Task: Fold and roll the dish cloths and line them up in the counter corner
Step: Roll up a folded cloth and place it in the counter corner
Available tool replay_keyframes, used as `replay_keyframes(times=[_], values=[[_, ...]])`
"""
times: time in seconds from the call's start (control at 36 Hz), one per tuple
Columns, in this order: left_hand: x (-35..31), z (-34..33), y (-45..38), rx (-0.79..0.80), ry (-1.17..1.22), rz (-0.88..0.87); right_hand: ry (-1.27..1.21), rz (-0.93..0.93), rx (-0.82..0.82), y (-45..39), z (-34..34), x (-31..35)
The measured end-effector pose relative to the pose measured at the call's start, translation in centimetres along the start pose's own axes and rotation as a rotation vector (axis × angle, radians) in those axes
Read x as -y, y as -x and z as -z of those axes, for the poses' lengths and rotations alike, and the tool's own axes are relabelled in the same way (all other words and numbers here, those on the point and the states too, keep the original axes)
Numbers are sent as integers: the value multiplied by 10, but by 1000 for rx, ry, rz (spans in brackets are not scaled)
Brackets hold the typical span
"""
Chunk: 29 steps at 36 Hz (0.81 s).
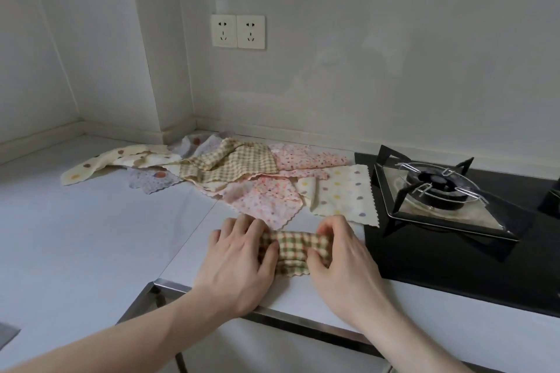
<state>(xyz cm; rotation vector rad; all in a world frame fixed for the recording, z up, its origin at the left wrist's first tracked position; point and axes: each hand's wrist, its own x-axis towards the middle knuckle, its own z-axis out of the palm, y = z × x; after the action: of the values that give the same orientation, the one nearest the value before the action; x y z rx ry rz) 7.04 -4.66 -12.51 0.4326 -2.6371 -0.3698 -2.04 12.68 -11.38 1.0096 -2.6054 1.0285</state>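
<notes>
A plaid cloth, partly rolled, is held near the front edge of the counter, beside the hob. It is gripped at both ends: the left hand has its fingers curled over the left end, and the right hand has its fingers closed on the right end. A loose scalloped hem is seen below the roll. The remaining cloths are left unfolded in a heap toward the back corner. The fabric is judged light, thin and limp, and likely to unroll if released. Hold is best taken at both ends, with even pressure along the roll.
</notes>
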Motion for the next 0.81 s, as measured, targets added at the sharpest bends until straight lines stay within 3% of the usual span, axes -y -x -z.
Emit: replay_keyframes(times=[0.14,0.22,0.31,0.39,0.47,0.56,0.67,0.81], values=[[-1,6,4,2,108,-56,-125,-95,-18,5,3,3],[-3,11,4,83,189,-9,-164,-151,0,2,8,10],[-12,22,2,206,225,120,-208,-261,17,-1,18,17],[-36,55,-2,386,354,346,-281,-491,103,3,37,37],[-64,111,-1,431,513,459,-412,-691,207,16,75,70],[-85,172,7,429,569,397,-521,-750,242,34,127,100],[-112,241,10,552,521,208,-695,-796,299,62,201,125],[-150,273,-10,593,522,52,-760,-836,233,76,277,147]])
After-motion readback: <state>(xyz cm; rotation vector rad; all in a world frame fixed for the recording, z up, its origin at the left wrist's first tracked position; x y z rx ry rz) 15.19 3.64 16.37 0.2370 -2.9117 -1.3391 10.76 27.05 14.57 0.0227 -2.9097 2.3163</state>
